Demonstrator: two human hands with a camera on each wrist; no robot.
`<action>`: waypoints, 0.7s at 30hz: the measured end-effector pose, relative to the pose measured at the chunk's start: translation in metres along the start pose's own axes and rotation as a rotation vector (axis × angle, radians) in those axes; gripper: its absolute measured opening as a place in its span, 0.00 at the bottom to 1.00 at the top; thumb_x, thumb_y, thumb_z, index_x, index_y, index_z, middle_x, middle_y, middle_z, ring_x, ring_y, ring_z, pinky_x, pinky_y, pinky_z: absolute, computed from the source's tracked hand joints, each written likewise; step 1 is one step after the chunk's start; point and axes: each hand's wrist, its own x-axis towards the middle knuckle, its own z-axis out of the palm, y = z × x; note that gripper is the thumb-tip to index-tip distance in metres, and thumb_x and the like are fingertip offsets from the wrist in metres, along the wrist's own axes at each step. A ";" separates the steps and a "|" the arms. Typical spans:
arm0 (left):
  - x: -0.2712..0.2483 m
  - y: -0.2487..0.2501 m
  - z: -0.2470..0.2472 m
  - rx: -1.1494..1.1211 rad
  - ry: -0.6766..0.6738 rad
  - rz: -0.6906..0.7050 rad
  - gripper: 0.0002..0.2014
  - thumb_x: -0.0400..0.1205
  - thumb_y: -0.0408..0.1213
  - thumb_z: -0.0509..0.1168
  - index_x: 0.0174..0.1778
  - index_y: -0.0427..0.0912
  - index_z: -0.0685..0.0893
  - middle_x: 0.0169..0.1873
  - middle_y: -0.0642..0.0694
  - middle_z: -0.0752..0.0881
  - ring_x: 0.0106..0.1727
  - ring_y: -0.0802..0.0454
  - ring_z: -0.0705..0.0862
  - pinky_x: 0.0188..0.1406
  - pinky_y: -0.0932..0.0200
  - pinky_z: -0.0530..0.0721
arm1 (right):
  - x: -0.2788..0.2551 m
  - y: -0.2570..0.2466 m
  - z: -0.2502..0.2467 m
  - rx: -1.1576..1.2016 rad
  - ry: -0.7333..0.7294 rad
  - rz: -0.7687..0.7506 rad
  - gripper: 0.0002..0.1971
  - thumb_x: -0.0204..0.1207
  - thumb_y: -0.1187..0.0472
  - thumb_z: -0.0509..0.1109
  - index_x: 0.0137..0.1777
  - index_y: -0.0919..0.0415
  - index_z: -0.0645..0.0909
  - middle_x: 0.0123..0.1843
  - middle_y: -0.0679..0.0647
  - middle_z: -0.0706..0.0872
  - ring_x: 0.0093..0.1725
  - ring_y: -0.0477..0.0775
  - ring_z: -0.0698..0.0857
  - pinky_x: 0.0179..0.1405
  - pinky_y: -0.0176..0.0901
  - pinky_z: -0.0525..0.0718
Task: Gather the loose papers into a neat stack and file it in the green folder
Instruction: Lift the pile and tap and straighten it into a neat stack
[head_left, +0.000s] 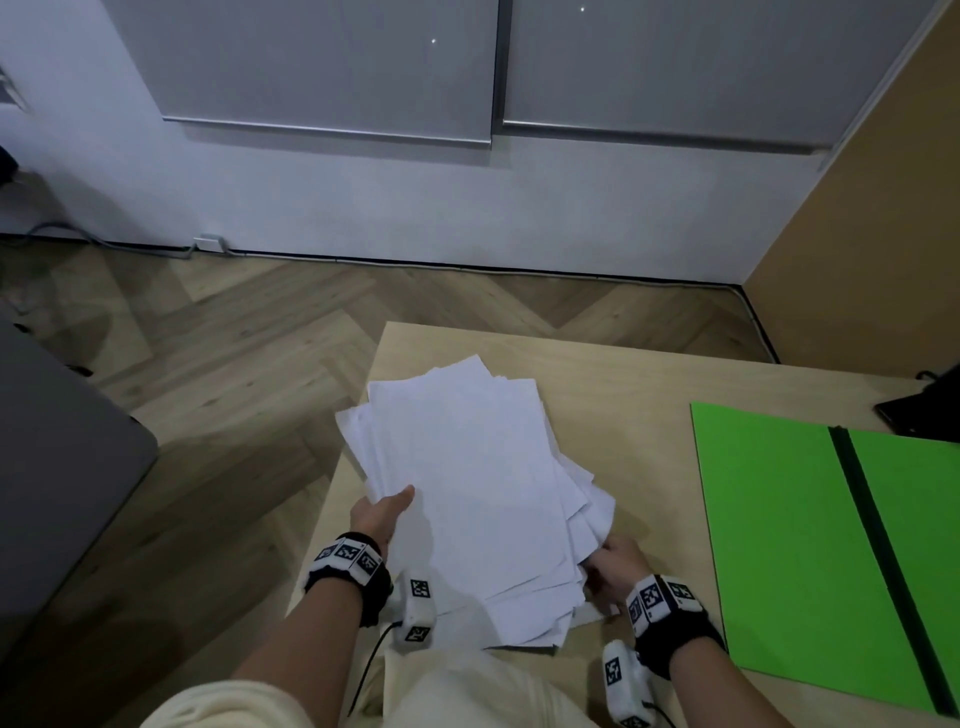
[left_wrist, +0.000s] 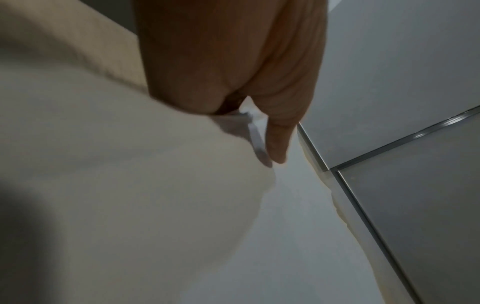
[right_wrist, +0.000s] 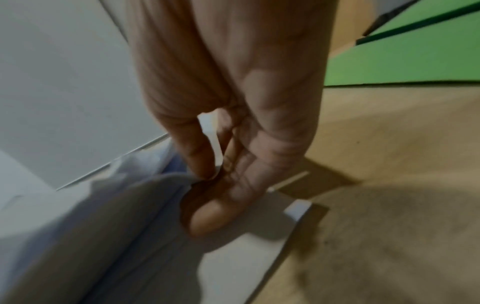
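Observation:
A ragged pile of white papers (head_left: 467, 493) lies on the left part of the wooden table (head_left: 613, 395), sheets fanned out and overhanging the left edge. My left hand (head_left: 382, 512) holds the pile's left edge, thumb on top and fingers hidden beneath; the left wrist view shows the paper edge (left_wrist: 255, 139) next to the thumb. My right hand (head_left: 610, 564) grips the pile's lower right side, and in the right wrist view its fingers (right_wrist: 207, 218) curl under the lifted sheets (right_wrist: 109, 236). The green folder (head_left: 810, 545) lies shut to the right, with a dark band down it.
A dark flat object (head_left: 922, 415) sits at the table's far right edge above the folder. Wood floor (head_left: 234, 338) lies beyond and left of the table, a grey surface (head_left: 57, 467) at far left, a white wall and cabinet doors behind.

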 end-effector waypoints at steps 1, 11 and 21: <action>-0.001 0.000 0.000 0.023 0.039 0.013 0.25 0.74 0.34 0.76 0.66 0.30 0.79 0.58 0.31 0.87 0.57 0.31 0.87 0.57 0.34 0.85 | 0.001 -0.001 -0.003 -0.028 -0.022 0.019 0.04 0.71 0.79 0.65 0.39 0.73 0.79 0.30 0.63 0.81 0.28 0.58 0.80 0.25 0.43 0.79; -0.014 0.042 -0.004 0.071 -0.206 0.152 0.15 0.80 0.25 0.67 0.63 0.33 0.81 0.52 0.31 0.89 0.53 0.30 0.88 0.49 0.40 0.87 | 0.003 -0.036 -0.028 -0.072 0.006 -0.313 0.41 0.68 0.53 0.79 0.78 0.61 0.65 0.75 0.56 0.74 0.76 0.56 0.72 0.72 0.47 0.72; -0.050 0.057 0.017 0.404 -0.380 0.105 0.19 0.81 0.35 0.70 0.63 0.27 0.77 0.56 0.38 0.87 0.56 0.38 0.87 0.58 0.43 0.86 | -0.011 -0.046 0.008 -0.076 -0.027 -0.348 0.35 0.63 0.43 0.78 0.63 0.66 0.79 0.60 0.58 0.85 0.55 0.55 0.81 0.59 0.44 0.77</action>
